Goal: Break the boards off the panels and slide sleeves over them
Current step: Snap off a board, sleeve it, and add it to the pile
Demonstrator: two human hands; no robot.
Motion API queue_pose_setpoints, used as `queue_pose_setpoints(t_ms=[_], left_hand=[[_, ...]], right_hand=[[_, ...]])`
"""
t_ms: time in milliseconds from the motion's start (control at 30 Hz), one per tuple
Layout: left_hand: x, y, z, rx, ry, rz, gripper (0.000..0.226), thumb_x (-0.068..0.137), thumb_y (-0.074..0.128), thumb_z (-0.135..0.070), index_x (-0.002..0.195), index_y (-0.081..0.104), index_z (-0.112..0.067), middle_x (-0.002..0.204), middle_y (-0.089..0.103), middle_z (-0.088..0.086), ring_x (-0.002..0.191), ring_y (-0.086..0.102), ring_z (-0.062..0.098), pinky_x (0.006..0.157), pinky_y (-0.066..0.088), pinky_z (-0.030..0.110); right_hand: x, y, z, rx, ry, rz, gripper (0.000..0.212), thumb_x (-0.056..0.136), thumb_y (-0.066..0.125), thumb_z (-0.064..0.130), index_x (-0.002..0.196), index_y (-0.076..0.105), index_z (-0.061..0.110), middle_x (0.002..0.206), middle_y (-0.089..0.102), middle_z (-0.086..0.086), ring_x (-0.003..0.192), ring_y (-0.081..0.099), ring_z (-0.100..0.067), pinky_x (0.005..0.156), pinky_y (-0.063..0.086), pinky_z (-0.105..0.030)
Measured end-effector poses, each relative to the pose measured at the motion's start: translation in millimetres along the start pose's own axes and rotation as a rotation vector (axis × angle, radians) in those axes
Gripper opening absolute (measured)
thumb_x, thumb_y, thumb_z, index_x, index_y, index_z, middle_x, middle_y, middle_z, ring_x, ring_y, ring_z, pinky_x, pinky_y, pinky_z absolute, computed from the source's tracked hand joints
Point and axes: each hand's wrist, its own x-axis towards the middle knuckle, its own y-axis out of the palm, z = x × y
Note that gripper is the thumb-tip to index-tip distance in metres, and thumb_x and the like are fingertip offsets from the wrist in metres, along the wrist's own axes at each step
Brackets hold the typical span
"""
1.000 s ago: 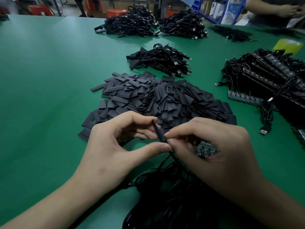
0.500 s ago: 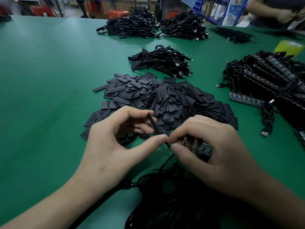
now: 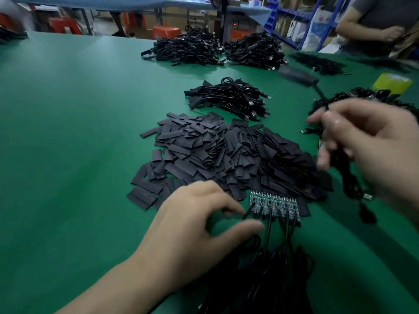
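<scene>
1. Noted the green surface point(image 3: 68, 132) filling most of the frame.
2. Found the pile of flat black sleeves point(image 3: 226, 155) at centre.
3. Placed the right hand point(image 3: 371, 150) at the right edge, blurred, grip clamped on a black cable point(image 3: 348, 180) hanging below it.
4. Placed the left hand point(image 3: 192, 227) at lower centre, grip apart, fingers loosely curled, holding nothing.
5. Spotted the panel point(image 3: 273, 206) just right of the left fingertips, long axis left to right, leads point(image 3: 268, 231) trailing toward the bottom edge; judged the left hand nearer for the next break-off.
</scene>
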Motion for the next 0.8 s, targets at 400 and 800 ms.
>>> queue_pose_setpoints(t_ms=[400,800], left_hand=[[2.6,-0.3,1.3,-0.054,0.058,0.161,0.029,0.087,0.064,-0.062,0.095,0.074,-0.036,0.080,0.064,-0.022,0.083,0.062,0.000,0.073,0.048,0.019],[3.7,-4.6,7.1,-0.223,0.068,0.226,0.018,0.091,0.068,-0.046,0.099,0.076,-0.032,0.086,0.068,-0.018,0.087,0.065,0.001,0.075,0.048,0.017]], right_hand=[[177.5,56.2,-21.6,-0.652,0.005,0.199,0.027,0.106,0.050,0.018,0.113,0.075,0.012,0.087,0.068,0.001,0.053,0.041,-0.010,0.049,0.032,-0.025],[244.9,150.9,-32.3,-0.791,-0.057,0.394,0.037,0.107,0.050,0.029,0.138,0.062,0.013,0.146,0.045,-0.018,0.135,0.048,-0.039,0.117,0.037,-0.046]])
